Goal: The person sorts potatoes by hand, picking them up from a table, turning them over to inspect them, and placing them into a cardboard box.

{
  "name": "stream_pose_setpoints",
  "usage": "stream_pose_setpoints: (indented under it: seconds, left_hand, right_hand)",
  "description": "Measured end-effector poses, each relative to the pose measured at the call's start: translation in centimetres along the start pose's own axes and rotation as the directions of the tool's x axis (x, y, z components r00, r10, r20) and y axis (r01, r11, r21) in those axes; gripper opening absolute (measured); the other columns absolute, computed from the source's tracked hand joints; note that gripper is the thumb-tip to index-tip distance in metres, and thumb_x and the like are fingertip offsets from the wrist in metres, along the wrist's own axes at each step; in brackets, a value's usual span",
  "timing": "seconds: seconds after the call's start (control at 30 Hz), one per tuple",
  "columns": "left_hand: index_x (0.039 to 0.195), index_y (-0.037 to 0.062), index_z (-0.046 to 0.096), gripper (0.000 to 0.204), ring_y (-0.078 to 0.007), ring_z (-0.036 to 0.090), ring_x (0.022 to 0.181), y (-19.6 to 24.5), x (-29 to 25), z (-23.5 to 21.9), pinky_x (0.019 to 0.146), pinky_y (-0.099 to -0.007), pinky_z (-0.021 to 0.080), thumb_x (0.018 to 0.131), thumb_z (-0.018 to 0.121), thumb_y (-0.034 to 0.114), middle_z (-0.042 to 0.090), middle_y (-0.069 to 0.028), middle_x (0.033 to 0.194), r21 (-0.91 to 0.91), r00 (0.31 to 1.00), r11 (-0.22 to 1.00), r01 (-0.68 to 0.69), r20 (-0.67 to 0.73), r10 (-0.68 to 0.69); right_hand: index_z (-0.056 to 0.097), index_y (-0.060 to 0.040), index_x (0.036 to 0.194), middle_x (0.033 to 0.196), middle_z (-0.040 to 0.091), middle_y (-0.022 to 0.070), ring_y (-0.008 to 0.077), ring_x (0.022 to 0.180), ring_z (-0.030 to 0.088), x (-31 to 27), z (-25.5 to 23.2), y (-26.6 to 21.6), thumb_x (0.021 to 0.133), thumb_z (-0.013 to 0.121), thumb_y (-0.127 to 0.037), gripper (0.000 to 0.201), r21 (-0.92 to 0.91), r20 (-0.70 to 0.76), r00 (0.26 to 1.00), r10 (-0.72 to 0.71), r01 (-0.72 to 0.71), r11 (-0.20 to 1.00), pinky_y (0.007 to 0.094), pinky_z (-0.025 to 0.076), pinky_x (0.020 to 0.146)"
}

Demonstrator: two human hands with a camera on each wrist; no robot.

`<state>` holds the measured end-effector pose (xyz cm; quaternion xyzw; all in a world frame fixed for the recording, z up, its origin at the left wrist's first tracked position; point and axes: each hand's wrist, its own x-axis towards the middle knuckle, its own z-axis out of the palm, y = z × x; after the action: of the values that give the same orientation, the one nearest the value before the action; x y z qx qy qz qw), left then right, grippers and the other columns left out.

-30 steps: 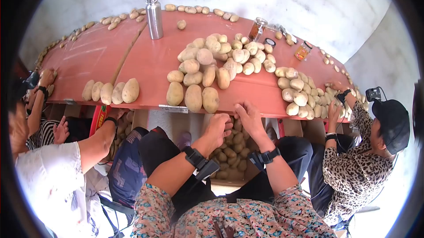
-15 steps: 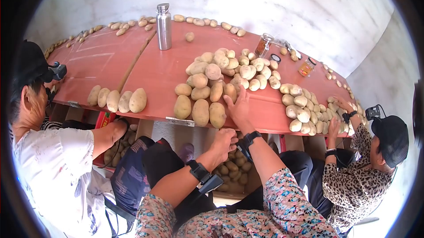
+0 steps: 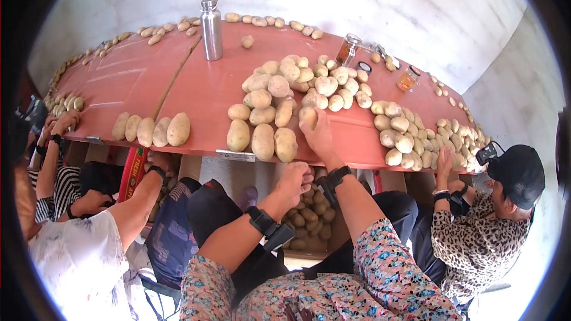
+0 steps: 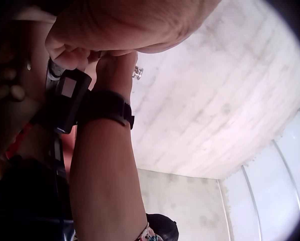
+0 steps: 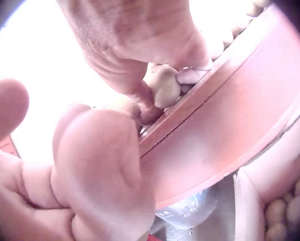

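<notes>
My right hand (image 3: 321,139) grips a potato (image 3: 308,117) at the near right side of a potato pile (image 3: 278,86) on the red table (image 3: 202,98). In the right wrist view, its thumb and fingers curl around the potato (image 5: 166,88) close over the tabletop. My left hand (image 3: 292,185) hangs in front of the table edge with loosely curled fingers and nothing in them. Beneath it are potatoes in a cardboard box (image 3: 315,248). Three large potatoes (image 3: 263,142) stand in a row at the near edge, left of my right hand.
A steel bottle (image 3: 211,32) stands toward the back, with two jars (image 3: 348,50) farther right. Another row of potatoes (image 3: 145,131) lies at left. To the right spreads a second heap (image 3: 410,136), beside a person in a black cap (image 3: 518,175). Another person's arm (image 3: 140,196) reaches under the table at left.
My right hand has moved from the table edge forward onto the tabletop and taken hold of a potato at the pile. My left hand has stayed over the box, its fingers curling a little more.
</notes>
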<state>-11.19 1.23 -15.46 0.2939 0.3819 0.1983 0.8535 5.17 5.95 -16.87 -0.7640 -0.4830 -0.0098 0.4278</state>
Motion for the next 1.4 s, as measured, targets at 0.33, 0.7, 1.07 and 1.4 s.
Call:
stream_pose_setpoints:
  seconds: [0.33, 0.7, 1.07, 1.4]
  left_hand:
    - [0.11, 0.0117, 0.053, 0.023, -0.0173, 0.057, 0.089, 0.2, 0.0, 0.5, 0.075, -0.0346, 0.047, 0.091, 0.057, 0.024, 0.056, -0.0023, 0.101, 0.042, 1.0, 0.999, -0.02, -0.014, 0.02]
    - [0.109, 0.0101, 0.052, 0.022, -0.0167, 0.056, 0.089, 0.3, -0.1, 0.7, 0.073, -0.0339, 0.046, 0.092, 0.056, 0.022, 0.055, -0.0027, 0.102, 0.089, 1.0, 0.996, -0.021, -0.02, 0.023]
    - [0.105, 0.0136, 0.055, 0.017, -0.0153, 0.056, 0.086, -0.1, -0.1, 1.1, 0.072, -0.0345, 0.045, 0.091, 0.055, 0.023, 0.056, -0.0017, 0.101, 0.074, 0.999, 0.996, -0.046, 0.017, 0.044]
    - [0.101, 0.0138, 0.057, 0.017, -0.0151, 0.057, 0.081, -0.6, 0.4, 0.3, 0.072, -0.0348, 0.044, 0.089, 0.057, 0.026, 0.059, 0.0002, 0.095, 0.062, 0.998, 0.997, -0.046, 0.034, 0.044]
  right_hand:
    - [0.048, -0.0021, 0.125, 0.09, 0.06, 0.0073, 0.0135, 0.067, 0.058, -7.9, -12.3, -0.6, 0.092, 0.057, -0.025, 0.041, 0.5, 0.801, 0.595, 0.062, -0.724, 0.476, 0.024, 0.046, 0.055]
    - [0.046, 0.007, 0.129, 0.088, 0.064, 0.0211, 0.027, 0.081, 0.065, -16.1, -8.4, 15.0, 0.085, 0.066, -0.028, 0.059, -0.427, 0.48, 0.726, 0.493, -0.297, 0.854, 0.0345, 0.051, 0.066]
    - [0.053, 0.0016, 0.122, 0.102, 0.063, 0.0111, 0.0153, 0.085, 0.062, -7.0, -11.5, -3.1, 0.092, 0.057, -0.016, 0.035, 0.397, 0.614, 0.788, 0.046, -0.358, 0.845, 0.0288, 0.053, 0.071]
    - [0.035, -0.0009, 0.137, 0.123, 0.053, 0.023, 0.0295, 0.106, 0.059, 3.3, -2.8, -0.6, 0.084, 0.066, -0.021, 0.064, 0.222, 0.179, 0.957, 0.226, -0.264, 0.939, 0.0382, 0.051, 0.086]
